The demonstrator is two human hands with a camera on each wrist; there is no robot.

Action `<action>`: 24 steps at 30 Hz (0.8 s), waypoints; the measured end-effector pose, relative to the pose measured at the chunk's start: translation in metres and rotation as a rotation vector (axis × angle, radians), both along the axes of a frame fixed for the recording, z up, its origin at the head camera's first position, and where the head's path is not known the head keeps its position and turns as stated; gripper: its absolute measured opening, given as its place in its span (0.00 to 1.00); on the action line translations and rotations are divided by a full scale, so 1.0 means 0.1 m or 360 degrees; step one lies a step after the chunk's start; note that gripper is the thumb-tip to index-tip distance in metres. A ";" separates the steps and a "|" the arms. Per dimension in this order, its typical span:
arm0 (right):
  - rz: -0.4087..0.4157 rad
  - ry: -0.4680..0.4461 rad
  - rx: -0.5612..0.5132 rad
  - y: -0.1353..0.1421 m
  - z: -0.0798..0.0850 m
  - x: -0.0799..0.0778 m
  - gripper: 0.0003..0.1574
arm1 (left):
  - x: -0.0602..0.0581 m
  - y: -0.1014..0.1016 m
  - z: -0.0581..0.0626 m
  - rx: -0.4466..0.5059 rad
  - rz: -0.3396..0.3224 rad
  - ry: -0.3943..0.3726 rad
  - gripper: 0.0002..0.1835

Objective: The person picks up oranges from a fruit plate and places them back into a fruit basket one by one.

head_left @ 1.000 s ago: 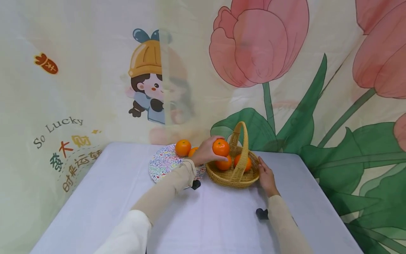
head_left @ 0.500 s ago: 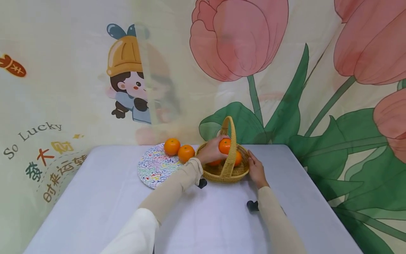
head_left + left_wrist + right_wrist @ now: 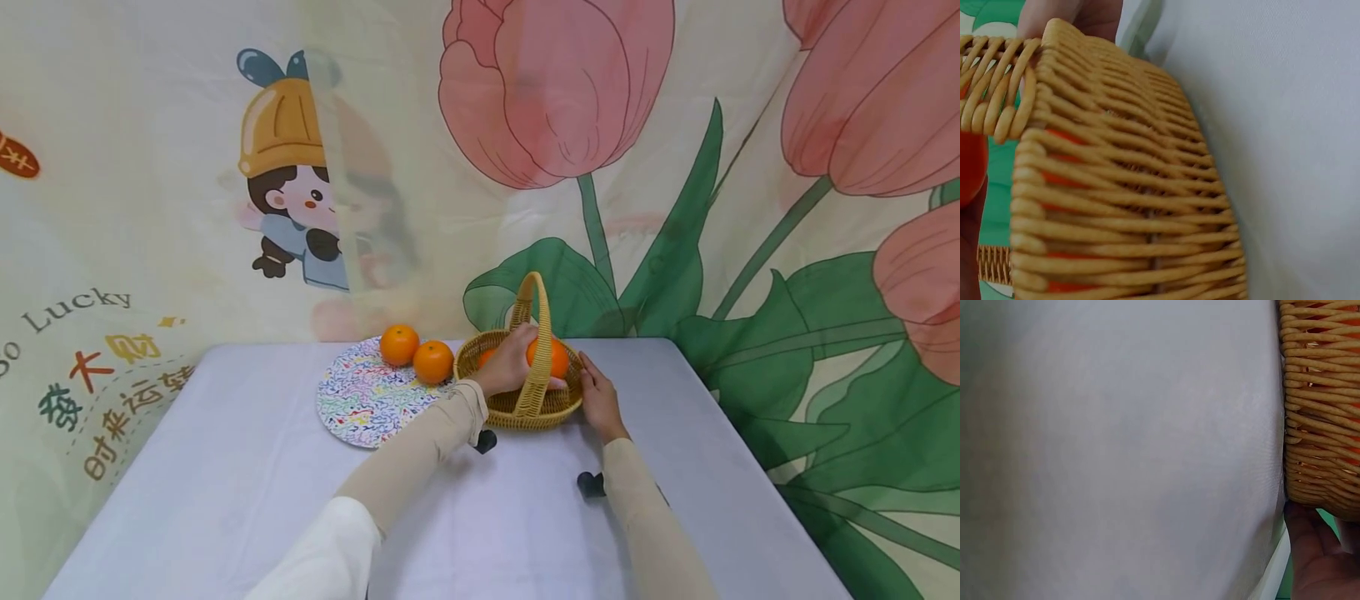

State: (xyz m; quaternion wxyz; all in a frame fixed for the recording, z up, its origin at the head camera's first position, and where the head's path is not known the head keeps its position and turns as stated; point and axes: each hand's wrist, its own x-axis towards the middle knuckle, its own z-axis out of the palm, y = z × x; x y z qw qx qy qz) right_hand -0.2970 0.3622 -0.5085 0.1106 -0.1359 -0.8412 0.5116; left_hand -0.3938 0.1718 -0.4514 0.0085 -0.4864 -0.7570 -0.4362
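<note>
Because the handle arches over the left grip, a snag is the likeliest trouble

While the left grip is down inside the wicker basket, its fingers and thumb appear curled about an orange, partly hidden behind the handle. Another orange shows at the basket's left end; how many lie in there cannot be told. The right grip rests fairly straight fingers against the basket's right end, seemingly without wrapping round it.

If the left wrist lifted carelessly, it could catch the rim or handle and tip the basket, since the right side is only lightly steadied. If the orange were dropped rather than set down, it might knock its neighbours, the basket being shallow. To the left, the far orange and the near orange sit unsecured on a round patterned mat; a brush of the left sleeve could roll one onto the bench.
</note>
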 end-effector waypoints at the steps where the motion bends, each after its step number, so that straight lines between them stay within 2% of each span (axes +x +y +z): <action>1: 0.0000 -0.0003 -0.0004 0.00 0.00 0.00 0.30 | 0.01 0.00 0.00 -0.0013 -0.0006 -0.0007 0.41; 8: -0.0004 0.0017 -0.0005 0.00 -0.01 0.00 0.30 | 0.06 0.01 -0.03 -0.0109 -0.0036 -0.0055 0.42; 19: -0.0028 0.0005 -0.0010 -0.01 -0.08 0.00 0.30 | 0.09 -0.03 -0.22 -0.0144 -0.0061 -0.0111 0.46; 21: -0.0017 0.0005 -0.0010 0.00 -0.08 -0.01 0.30 | 0.08 -0.04 -0.23 -0.0142 -0.0091 -0.0090 0.46; 24: -0.0011 0.0027 -0.0018 0.01 -0.05 -0.02 0.29 | 0.07 -0.02 -0.23 -0.0166 -0.0131 0.0026 0.47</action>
